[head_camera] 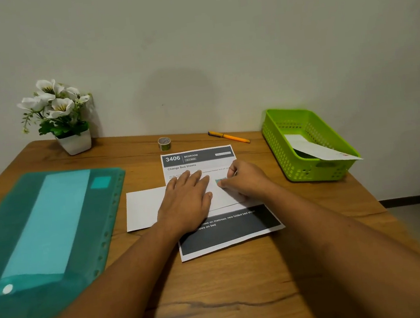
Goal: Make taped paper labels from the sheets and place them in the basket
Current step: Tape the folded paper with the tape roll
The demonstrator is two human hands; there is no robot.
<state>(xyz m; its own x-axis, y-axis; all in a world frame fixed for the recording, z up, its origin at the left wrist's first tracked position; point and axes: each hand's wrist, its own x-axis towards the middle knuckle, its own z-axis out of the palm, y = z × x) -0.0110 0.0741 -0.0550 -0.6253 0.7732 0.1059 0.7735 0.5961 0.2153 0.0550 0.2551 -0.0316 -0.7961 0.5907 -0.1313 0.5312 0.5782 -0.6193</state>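
On the desk (218, 288) I see the left hand (186, 200) pressing flat, with straight fingers, on a white paper (144, 208) that lies over the printed sheet (227, 230). The right hand (245, 181) curls its fingers on that paper; I cannot tell if it pinches. Farther right, the green basket (315, 173) holds one label (315, 149).

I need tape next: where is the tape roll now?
Head view: the tape roll sits far back on the table, just behind the printed sheet, with the flower pot to its left and the orange pen to its right.
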